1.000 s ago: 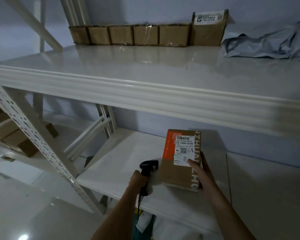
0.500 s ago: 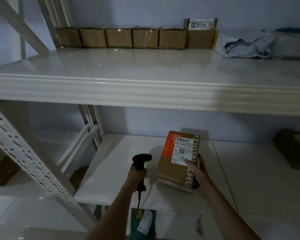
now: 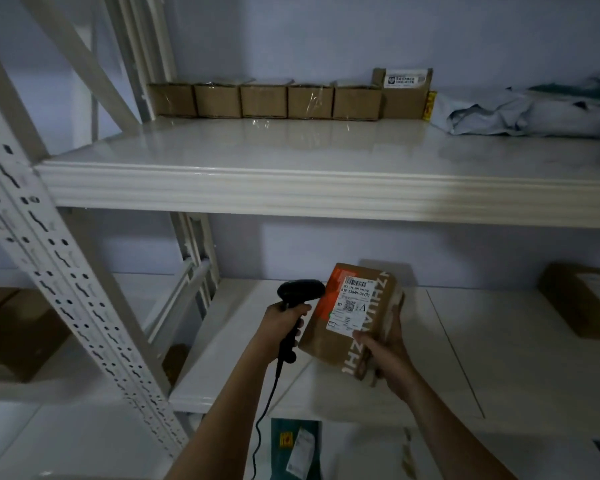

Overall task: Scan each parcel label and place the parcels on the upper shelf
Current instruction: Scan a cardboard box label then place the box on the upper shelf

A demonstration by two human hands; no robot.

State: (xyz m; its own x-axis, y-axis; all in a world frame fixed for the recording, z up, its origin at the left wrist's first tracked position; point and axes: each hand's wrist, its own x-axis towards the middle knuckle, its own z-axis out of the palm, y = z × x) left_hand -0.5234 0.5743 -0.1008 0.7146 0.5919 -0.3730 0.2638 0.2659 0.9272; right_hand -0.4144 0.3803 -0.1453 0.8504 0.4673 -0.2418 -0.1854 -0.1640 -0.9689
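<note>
Grip, right hand: right hand (image 3: 383, 355) wraps the lower right corner of the parcel (image 3: 352, 322), thumb on the front face, fingers curled behind the far edge.
Grip, left hand: left hand (image 3: 280, 323) is closed round the handle of the black scanner (image 3: 297, 306); its cable hangs down from the handle base.
Parcel: brown cardboard box with an orange patch at its upper left, white lettering down its right side. Held tilted, front face toward the camera, above the lower shelf (image 3: 499, 358); whether it touches the shelf, cannot tell.
Label: white label (image 3: 352, 304) on the parcel's front face, barcode at top, a QR-type code and the letter A lower down.
Scanner vs parcel: scanner head sits just beside the parcel's upper left edge, pointing toward the parcel.
Upper shelf: upper shelf (image 3: 291, 157) runs above the parcel, glossy white, front half bare.
Behind on upper shelf: row of small boxes (image 3: 264, 100) along the back wall, side by side; a taller box (image 3: 402, 93) with a white label stands at the row's right end, touching it.
Right of taller box: grey poly mailers (image 3: 534, 114), crumpled, lying flat.
Lower shelf, right of parcel: another brown box (image 3: 582, 299), well apart.
Below parcel: green packet (image 3: 297, 448) with a white label.
Left of parcel: perforated white upright (image 3: 59, 278) of the rack; dim cardboard boxes (image 3: 11, 327) beyond it.
</note>
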